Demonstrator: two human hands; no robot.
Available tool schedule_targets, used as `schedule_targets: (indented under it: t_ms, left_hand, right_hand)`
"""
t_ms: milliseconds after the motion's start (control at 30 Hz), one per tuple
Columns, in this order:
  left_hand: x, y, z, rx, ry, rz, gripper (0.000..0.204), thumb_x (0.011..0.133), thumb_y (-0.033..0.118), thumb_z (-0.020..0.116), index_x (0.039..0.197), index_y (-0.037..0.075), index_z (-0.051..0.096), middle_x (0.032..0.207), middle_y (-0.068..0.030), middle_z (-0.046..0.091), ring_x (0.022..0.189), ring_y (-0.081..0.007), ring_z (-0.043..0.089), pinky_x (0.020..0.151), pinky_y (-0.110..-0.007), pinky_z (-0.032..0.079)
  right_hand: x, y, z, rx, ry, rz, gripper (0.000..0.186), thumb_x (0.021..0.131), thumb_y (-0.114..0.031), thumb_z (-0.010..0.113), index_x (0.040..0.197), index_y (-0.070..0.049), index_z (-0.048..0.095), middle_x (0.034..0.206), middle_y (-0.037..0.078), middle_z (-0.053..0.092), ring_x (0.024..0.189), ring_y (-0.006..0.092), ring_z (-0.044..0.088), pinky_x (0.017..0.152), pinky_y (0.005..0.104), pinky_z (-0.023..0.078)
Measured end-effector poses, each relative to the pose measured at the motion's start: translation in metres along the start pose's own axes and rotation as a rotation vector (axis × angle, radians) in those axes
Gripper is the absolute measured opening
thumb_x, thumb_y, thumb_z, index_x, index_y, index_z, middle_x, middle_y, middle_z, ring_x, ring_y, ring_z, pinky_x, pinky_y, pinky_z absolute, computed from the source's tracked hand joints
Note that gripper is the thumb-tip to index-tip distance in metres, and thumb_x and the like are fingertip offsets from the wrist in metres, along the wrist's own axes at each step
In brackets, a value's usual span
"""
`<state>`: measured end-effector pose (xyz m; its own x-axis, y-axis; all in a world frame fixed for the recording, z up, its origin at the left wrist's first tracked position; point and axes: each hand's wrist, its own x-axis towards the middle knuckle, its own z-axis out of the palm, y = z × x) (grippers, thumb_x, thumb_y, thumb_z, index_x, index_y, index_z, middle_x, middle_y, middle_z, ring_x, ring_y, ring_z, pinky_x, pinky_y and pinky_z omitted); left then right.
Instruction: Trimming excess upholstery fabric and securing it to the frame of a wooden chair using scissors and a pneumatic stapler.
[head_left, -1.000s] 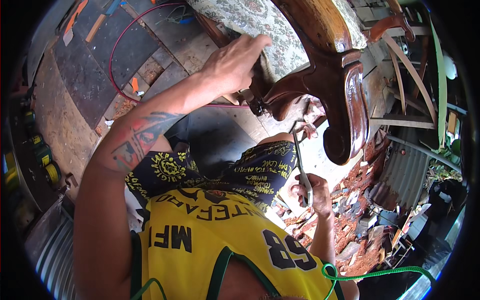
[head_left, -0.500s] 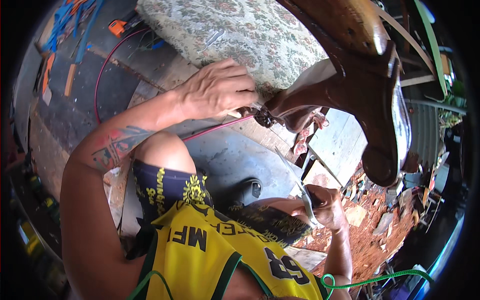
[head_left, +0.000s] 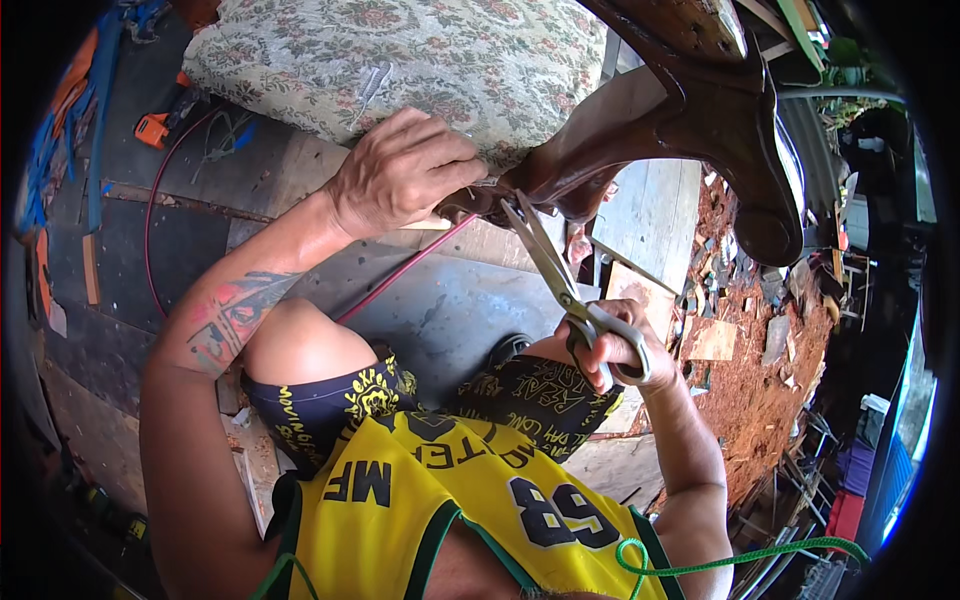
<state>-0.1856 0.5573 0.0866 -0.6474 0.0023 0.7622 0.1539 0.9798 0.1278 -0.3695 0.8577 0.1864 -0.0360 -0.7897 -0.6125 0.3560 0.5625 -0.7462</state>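
Overhead view of furniture work on a floor (head_left: 110,330) of dark boards and panels, seen past the worker's yellow jersey (head_left: 440,500). Reddish shavings (head_left: 745,400), mixed with wood scraps, cover the ground at the right. A cushion (head_left: 420,60) in pale floral fabric occupies the top centre; beside it, to the right, extends a curved, glossy brown wooden frame (head_left: 680,110), whose narrower end lies near the cushion's lower corner. The patterned shorts (head_left: 310,405) and a bare knee (head_left: 305,345) appear below. Blue strips (head_left: 85,130) hang or lie along the left margin. A thin red hose (head_left: 402,273) loops across the boards and passes beneath the left wrist, and a green cord (head_left: 740,552) curves over the lower right.

The left hand (head_left: 400,170) is at the lower edge of the cushion, beside the end of the frame; its fingers (head_left: 450,165) are curled inward and close together, but what they grip, if anything, cannot be told. The right hand (head_left: 660,345) has its fingers (head_left: 600,355) closed through and around the handles of the scissors (head_left: 545,255). The blades point up and left, slightly parted, with their tips just beside the frame's end. An orange tool (head_left: 152,130) lies at upper left. A pale sliver (head_left: 428,224) shows just below the left hand
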Motion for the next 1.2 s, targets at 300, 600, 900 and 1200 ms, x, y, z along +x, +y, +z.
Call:
schedule_targets:
  t_ms: [300, 600, 900, 1200]
  left_hand:
    - [-0.002, 0.003, -0.002, 0.041, -0.031, 0.018, 0.033, 0.074, 0.022, 0.077, 0.105, 0.014, 0.076, 0.095, 0.0009, 0.063, 0.087, -0.0209, 0.061, 0.079, -0.037, 0.050]
    - [0.003, 0.007, 0.009, 0.041, -0.007, 0.004, 0.033, 0.074, 0.016, 0.076, 0.107, 0.016, 0.075, 0.101, 0.0022, 0.065, 0.099, -0.0216, 0.060, 0.085, -0.038, 0.050]
    - [-0.007, -0.003, 0.005, -0.050, -0.034, -0.025, 0.046, 0.061, 0.022, 0.083, 0.107, 0.018, 0.076, 0.106, 0.0037, 0.065, 0.101, -0.0201, 0.059, 0.091, -0.039, 0.049]
    - [-0.006, -0.001, 0.001, -0.112, -0.034, -0.002, 0.041, 0.071, 0.004, 0.075, 0.111, 0.012, 0.079, 0.097, 0.0004, 0.066, 0.092, -0.0234, 0.059, 0.089, -0.042, 0.054]
  right_hand:
    - [0.023, -0.008, 0.019, 0.030, 0.131, 0.038, 0.052, 0.088, -0.035, 0.086, 0.107, 0.010, 0.066, 0.061, 0.003, 0.059, 0.045, 0.0119, 0.059, 0.037, 0.0238, 0.047]
    - [0.039, -0.013, 0.019, -0.022, 0.145, 0.015, 0.051, 0.089, -0.031, 0.084, 0.108, 0.012, 0.065, 0.060, 0.004, 0.058, 0.042, 0.0121, 0.054, 0.037, 0.0224, 0.044]
    - [0.046, -0.026, 0.004, -0.208, 0.155, 0.126, 0.034, 0.085, -0.023, 0.088, 0.095, 0.005, 0.071, 0.058, 0.002, 0.062, 0.043, 0.0077, 0.059, 0.036, 0.0195, 0.046]
    - [0.051, -0.015, -0.030, -0.154, 0.007, 0.065, 0.055, 0.079, -0.037, 0.091, 0.101, 0.009, 0.071, 0.059, 0.003, 0.061, 0.044, 0.0085, 0.059, 0.040, 0.0200, 0.047]
